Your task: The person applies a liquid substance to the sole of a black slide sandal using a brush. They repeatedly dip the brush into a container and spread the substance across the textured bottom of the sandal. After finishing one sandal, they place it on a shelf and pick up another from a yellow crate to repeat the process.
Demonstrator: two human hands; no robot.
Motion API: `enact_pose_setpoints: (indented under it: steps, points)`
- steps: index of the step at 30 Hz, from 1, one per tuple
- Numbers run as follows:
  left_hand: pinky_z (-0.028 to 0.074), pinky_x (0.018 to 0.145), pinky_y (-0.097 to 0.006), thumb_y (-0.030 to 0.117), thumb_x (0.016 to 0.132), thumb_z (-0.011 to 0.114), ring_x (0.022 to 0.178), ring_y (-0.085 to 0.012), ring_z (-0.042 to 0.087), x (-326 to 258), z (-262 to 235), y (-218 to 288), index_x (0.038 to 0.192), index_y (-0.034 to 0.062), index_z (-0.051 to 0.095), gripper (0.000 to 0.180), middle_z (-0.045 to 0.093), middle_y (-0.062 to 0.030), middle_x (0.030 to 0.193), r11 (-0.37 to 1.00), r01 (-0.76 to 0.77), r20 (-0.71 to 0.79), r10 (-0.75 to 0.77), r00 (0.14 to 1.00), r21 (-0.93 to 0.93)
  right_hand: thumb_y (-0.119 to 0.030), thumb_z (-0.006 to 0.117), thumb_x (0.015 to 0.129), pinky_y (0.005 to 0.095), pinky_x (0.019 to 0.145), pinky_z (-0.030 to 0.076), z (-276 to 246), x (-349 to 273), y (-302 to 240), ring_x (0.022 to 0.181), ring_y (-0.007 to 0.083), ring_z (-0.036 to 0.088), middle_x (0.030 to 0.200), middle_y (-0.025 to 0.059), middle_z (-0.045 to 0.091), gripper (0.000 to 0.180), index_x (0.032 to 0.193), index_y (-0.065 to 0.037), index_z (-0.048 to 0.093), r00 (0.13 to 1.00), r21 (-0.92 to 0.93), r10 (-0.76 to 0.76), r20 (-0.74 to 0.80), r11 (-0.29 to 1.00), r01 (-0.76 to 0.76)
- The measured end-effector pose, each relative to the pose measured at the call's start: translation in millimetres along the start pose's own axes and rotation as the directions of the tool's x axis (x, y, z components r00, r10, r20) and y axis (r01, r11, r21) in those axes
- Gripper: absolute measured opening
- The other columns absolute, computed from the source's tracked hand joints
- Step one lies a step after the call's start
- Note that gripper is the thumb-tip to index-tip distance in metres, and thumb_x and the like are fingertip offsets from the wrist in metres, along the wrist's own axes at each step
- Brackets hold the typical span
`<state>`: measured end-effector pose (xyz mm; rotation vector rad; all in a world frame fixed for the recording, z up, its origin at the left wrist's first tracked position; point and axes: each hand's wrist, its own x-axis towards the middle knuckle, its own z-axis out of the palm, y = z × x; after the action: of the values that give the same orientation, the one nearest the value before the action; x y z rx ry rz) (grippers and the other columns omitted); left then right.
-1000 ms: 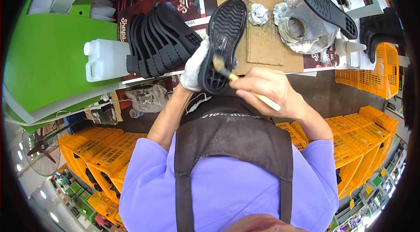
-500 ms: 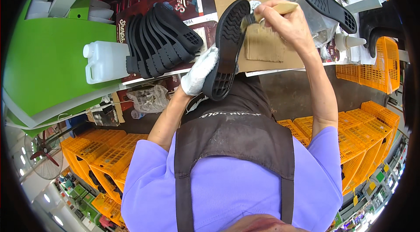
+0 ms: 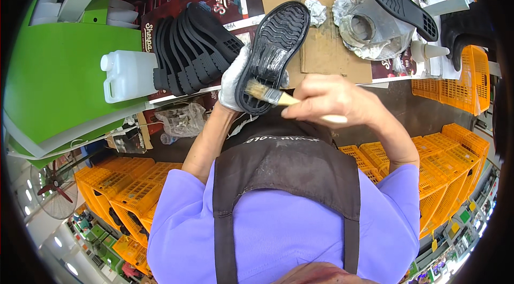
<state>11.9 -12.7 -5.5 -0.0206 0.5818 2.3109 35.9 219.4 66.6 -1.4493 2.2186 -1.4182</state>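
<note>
A black shoe sole [image 3: 284,29] is tilted in front of me, its grooved inner face showing and its middle shiny and wet-looking. Around its left edge wraps my left hand [image 3: 234,80] in a white glove; some of those fingers are hidden behind the sole. My bare right hand [image 3: 337,101] grips the pale handle of a paintbrush [image 3: 270,94]. The brush's light bristles touch the heel end of the sole. To the left, a row of several black shoe soles [image 3: 195,48] leans together on the table.
A white plastic jug [image 3: 130,76] stands left of the sole row. On the cardboard [image 3: 332,59] lies crumpled white material [image 3: 316,12]. Farther right are a plastic-wrapped container [image 3: 369,29], another sole [image 3: 396,2] and a white nozzle bottle [image 3: 428,50]. Orange crates [image 3: 428,161] stand behind me.
My right hand has brought the brush down and left from the sole's upper edge to its heel end. The sole has turned to face me more, and its middle now looks shinier.
</note>
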Motion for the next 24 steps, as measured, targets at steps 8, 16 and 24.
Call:
enact_pose_setpoints:
  steps: [8, 16, 24]
  points:
    - [0.053, 0.084, -0.037, 0.041, 0.102, 0.025, 0.090, -0.0272, 0.064, 0, 4, 3, 0.130, -0.0007, 0.046, 0.055, 0.061, -0.0189, 0.111, 0.980, 0.194, 0.133, -0.187, 0.973, -0.041, -0.001, 0.066, 0.081, 0.0328, 0.067, 0.050, -30, -17, 53, 0.077, 0.0255, 0.062, 0.083, 0.0091, 0.060, 0.021, 0.101, -0.006, 0.066, 0.888, -0.319, 0.192, -0.418, 0.884, -0.341]
    - [0.053, 0.085, -0.036, 0.039, 0.102, 0.029, 0.094, -0.0209, 0.064, 3, -1, 5, 0.127, 0.0036, 0.050, 0.048, 0.062, -0.0110, 0.114, 0.993, 0.113, 0.038, -0.112, 0.993, -0.035, -0.005, 0.068, 0.080, 0.0351, 0.062, 0.050, 10, 4, 15, 0.070, 0.0276, 0.061, 0.081, 0.0116, 0.061, 0.019, 0.099, -0.003, 0.065, 0.873, -0.157, 0.205, -0.443, 0.941, -0.300]
    - [0.056, 0.069, -0.034, 0.051, 0.099, 0.026, 0.083, -0.0249, 0.065, 8, 2, 11, 0.129, -0.0025, 0.046, 0.064, 0.063, -0.0211, 0.100, 0.975, -0.031, -0.061, 0.046, 0.997, 0.221, -0.005, 0.069, 0.078, 0.0351, 0.058, 0.048, 29, 10, -29, 0.068, 0.0241, 0.058, 0.077, 0.0080, 0.055, 0.022, 0.099, -0.005, 0.063, 0.983, -0.051, 0.099, -0.154, 0.993, -0.108]
